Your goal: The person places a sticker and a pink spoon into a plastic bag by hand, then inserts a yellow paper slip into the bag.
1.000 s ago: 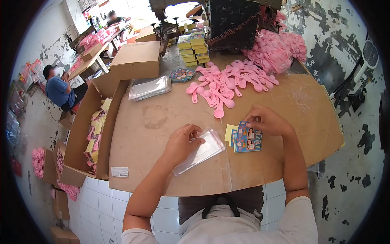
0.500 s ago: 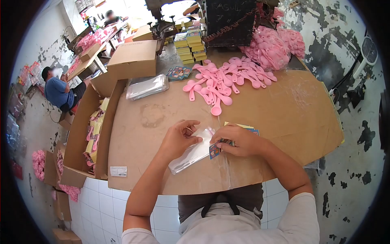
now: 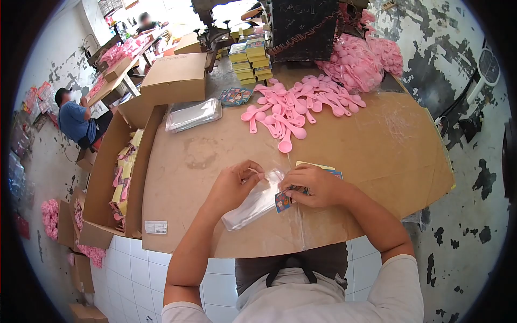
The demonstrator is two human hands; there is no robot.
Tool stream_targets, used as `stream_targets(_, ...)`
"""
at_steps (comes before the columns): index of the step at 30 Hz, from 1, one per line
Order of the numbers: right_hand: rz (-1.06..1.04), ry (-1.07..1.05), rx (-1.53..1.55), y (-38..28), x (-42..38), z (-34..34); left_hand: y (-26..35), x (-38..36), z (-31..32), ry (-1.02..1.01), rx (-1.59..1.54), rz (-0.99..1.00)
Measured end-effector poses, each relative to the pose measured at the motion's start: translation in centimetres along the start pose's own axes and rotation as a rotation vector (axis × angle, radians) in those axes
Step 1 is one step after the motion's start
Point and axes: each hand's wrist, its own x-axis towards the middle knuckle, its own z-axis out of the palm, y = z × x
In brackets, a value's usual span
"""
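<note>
Clear plastic bags (image 3: 250,207) lie slantwise on the cardboard-covered table in front of me. My left hand (image 3: 235,184) is at their upper end, thumb and fingertips pinched together on the edge of a bag. My right hand (image 3: 311,185) grips a small colourful printed card (image 3: 283,203), held tilted beside the bags. Partly under that hand lie more cards with yellow edges (image 3: 318,166). Beyond both hands is a loose pile of pink plastic spoons (image 3: 293,110), the nearest one (image 3: 285,144) pointing its bowl towards me.
An open carton (image 3: 145,177) with packed spoons and cards stands at the left edge. Behind are a spare pile of clear bags (image 3: 194,114), a closed box (image 3: 175,75), stacks of cards (image 3: 250,56) and bagged spoons (image 3: 353,64). A seated person (image 3: 78,118) is at far left.
My left thumb and fingertips have come together at the bag's upper edge. My right hand keeps the card in almost the same place, tilted slightly more.
</note>
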Motion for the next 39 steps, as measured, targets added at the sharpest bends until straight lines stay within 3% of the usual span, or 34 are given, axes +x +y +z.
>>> stream_targets(2,0.007,-0.008,-0.009,0.4,0.0,0.3,-1.1,0.2,0.1,0.056,0.003,0.096)
stream_targets(5,0.027,-0.012,0.003,0.0,0.1,0.0,-0.4,0.2,-0.5,0.150,-0.108,0.087)
stream_targets(8,0.044,0.065,0.082,0.3,0.0,0.0,0.4,0.2,-1.8,0.106,-0.455,0.065)
stream_targets(11,0.359,0.287,0.235,-0.2,0.2,-1.1,0.9,-0.3,-2.5,0.001,-0.568,0.031)
stream_targets(14,0.428,0.454,0.386,0.0,0.6,-1.5,1.1,-0.4,-1.5,-0.105,-0.539,0.000)
stream_targets(17,0.322,0.577,0.505,0.0,0.7,-1.5,1.4,-0.3,-0.3,-0.140,-0.458,-0.041)
stream_targets(20,0.360,0.531,0.508,-1.2,0.6,-1.9,1.2,-0.3,0.5,-0.159,-0.425,-0.055)
stream_targets(23,0.055,0.405,0.091,-0.3,0.5,-2.1,1.0,-0.5,1.0,-0.168,-0.473,-0.019)
stream_targets(26,0.097,0.216,0.143,-0.9,0.3,-2.4,1.0,-0.6,1.6,-0.186,-0.342,0.029)
stream_targets(29,0.157,0.245,0.189,-1.9,0.8,-1.2,0.1,-0.5,2.1,-0.229,-0.237,0.054)
stream_targets(32,0.313,0.451,0.390,-0.7,0.5,0.1,0.2,-0.5,2.6,-0.128,-0.304,0.055)
stream_targets(39,0.319,0.348,0.400,-1.0,0.5,-0.5,-0.2,-0.1,3.0,-0.040,-0.452,0.037)
